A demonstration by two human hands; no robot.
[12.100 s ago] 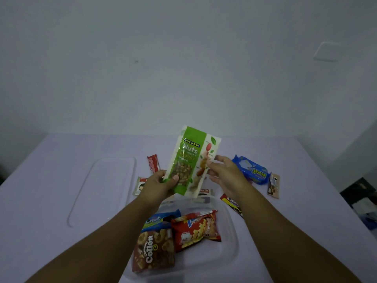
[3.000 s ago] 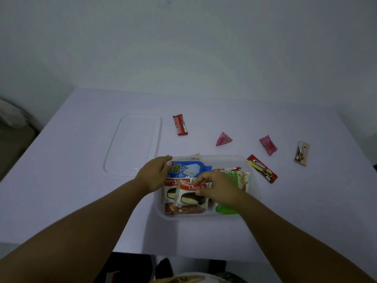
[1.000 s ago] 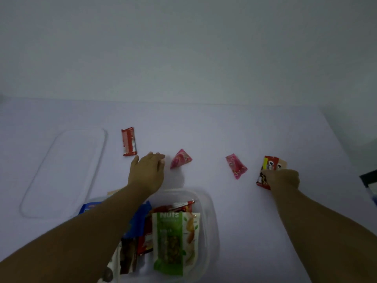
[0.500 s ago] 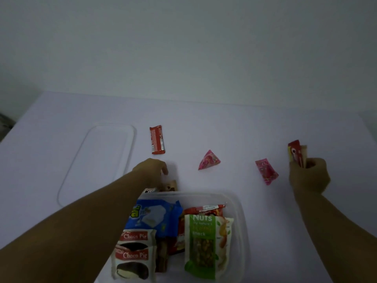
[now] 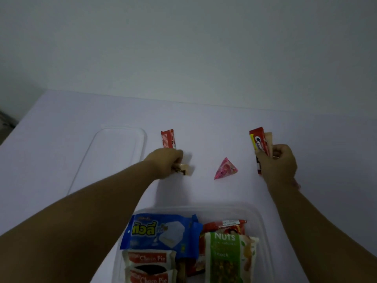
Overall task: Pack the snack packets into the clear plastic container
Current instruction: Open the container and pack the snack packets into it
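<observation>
**Small packets still out, both hands loaded**

Your left hand pinches a small tan packet at 11 o'clock from the container, beside the red bar. The pink packet lies loose at 12. Your right hand clamps a red packet with another behind it. Reach for more and that stacked pair could slip. The container sits nearest you, already crowded.
</observation>
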